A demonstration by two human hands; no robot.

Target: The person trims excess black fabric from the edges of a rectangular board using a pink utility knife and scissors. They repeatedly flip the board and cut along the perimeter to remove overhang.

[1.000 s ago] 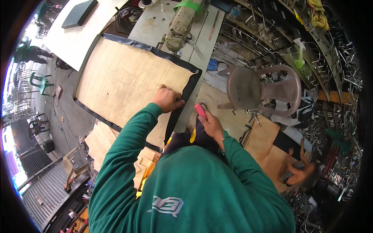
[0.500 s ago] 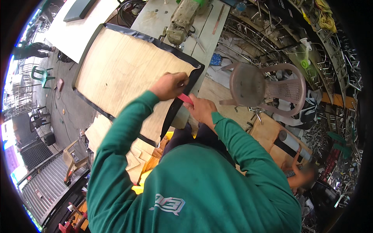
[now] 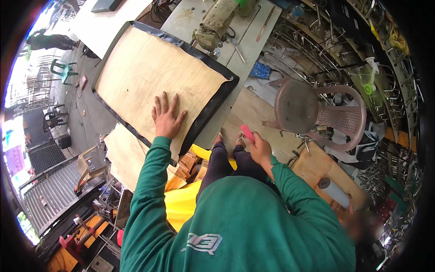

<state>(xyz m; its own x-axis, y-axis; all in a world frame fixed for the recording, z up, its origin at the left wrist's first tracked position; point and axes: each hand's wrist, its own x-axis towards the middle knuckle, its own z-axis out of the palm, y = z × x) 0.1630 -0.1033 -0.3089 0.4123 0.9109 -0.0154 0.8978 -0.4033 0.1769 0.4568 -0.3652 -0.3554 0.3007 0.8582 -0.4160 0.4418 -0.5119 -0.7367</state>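
Note:
A wide plywood panel (image 3: 149, 68) lies on the table, its edges wrapped in black sheet material (image 3: 208, 111) that looks like vinyl. My left hand (image 3: 167, 115) rests flat on the panel's near part, fingers spread. Away from the panel, to its right, my right hand (image 3: 260, 152) is closed round a small flat pink-red object (image 3: 247, 132). Its far end sticks out past my fingers; its exact kind cannot be made out. My feet show on the floor below that hand.
A sewing machine (image 3: 215, 29) stands on the grey table (image 3: 181, 20) beyond the panel. To the right is a brown plastic chair (image 3: 297, 106), with many metal frames behind it. Plywood pieces (image 3: 124, 154) and yellow material (image 3: 183, 201) lie near. Another person is at lower right.
My hands were together at the panel's right edge, by the pink-red object. The left has moved onto the panel and opened flat; the right has drawn back toward me with the object.

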